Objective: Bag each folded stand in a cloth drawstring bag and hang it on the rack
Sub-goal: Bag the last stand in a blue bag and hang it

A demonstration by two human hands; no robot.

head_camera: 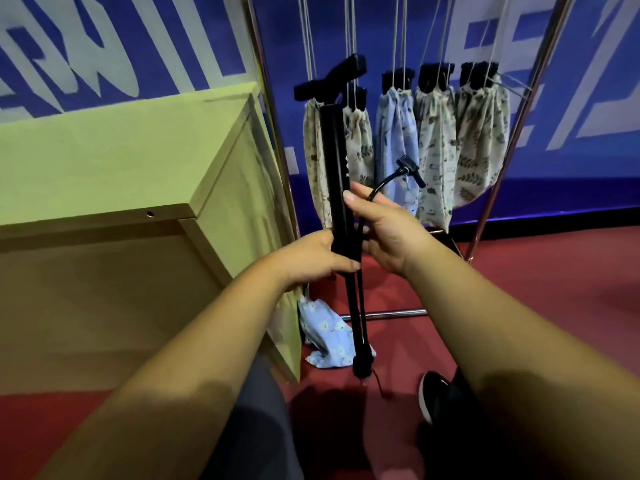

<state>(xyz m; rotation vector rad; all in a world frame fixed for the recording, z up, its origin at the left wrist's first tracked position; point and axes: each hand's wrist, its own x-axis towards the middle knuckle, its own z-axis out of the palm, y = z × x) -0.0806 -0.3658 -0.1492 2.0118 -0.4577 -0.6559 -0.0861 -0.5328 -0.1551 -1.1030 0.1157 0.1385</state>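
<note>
I hold a black folded stand (337, 174) upright in front of me, its T-shaped top high and its thin legs reaching down to the floor. My left hand (317, 259) grips the lower end of its thick tube. My right hand (379, 225) holds the tube and the stand's black flexible neck, which curves up to a small clip (412, 169). A blue flowered drawstring bag (329, 336) lies crumpled on the red floor behind the legs. Several bagged stands (434, 147) hang by their cords on the chrome rack (498, 174).
A yellow-green wooden cabinet (131, 188) stands close on my left, against the rack's left post. The rack's base bar (394, 313) lies on the red floor. My black shoe (438, 393) is at lower right. A blue banner wall is behind.
</note>
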